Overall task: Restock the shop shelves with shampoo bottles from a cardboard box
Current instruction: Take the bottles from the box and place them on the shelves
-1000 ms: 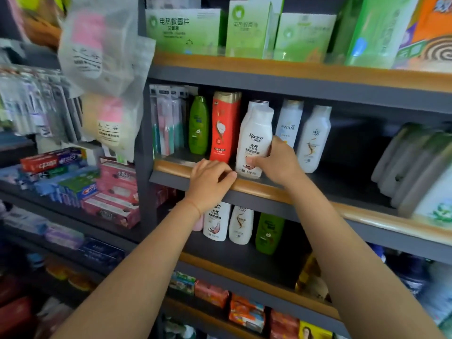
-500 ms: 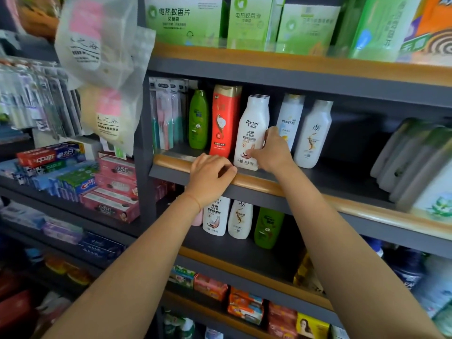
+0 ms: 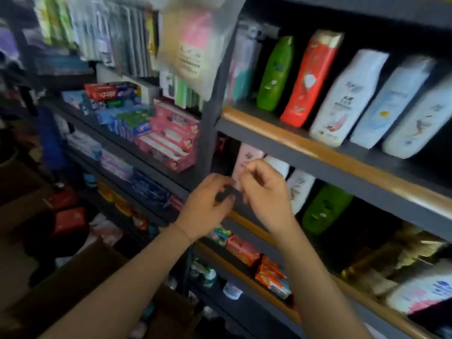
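Observation:
On the upper shelf (image 3: 281,135) stand a green shampoo bottle (image 3: 275,74), a red one (image 3: 310,79) and three white ones, the nearest being the white bottle (image 3: 347,99). The shelf below holds a pink bottle (image 3: 247,157), a white bottle (image 3: 299,189) and a green bottle (image 3: 322,209). My left hand (image 3: 208,206) and my right hand (image 3: 264,192) hang close together in the air in front of this lower shelf. Their fingers are loosely curled and hold nothing. The picture is blurred by motion.
Toothpaste boxes (image 3: 168,135) fill the shelves at the left, with hanging packets (image 3: 193,40) above. Soap packs (image 3: 244,248) lie on a lower shelf. A brown cardboard box (image 3: 80,277) sits low at the left by the floor.
Both hands have left the upper shelf and dropped in front of the lower one. The right hand let go of the white bottle. The view has swung left and down.

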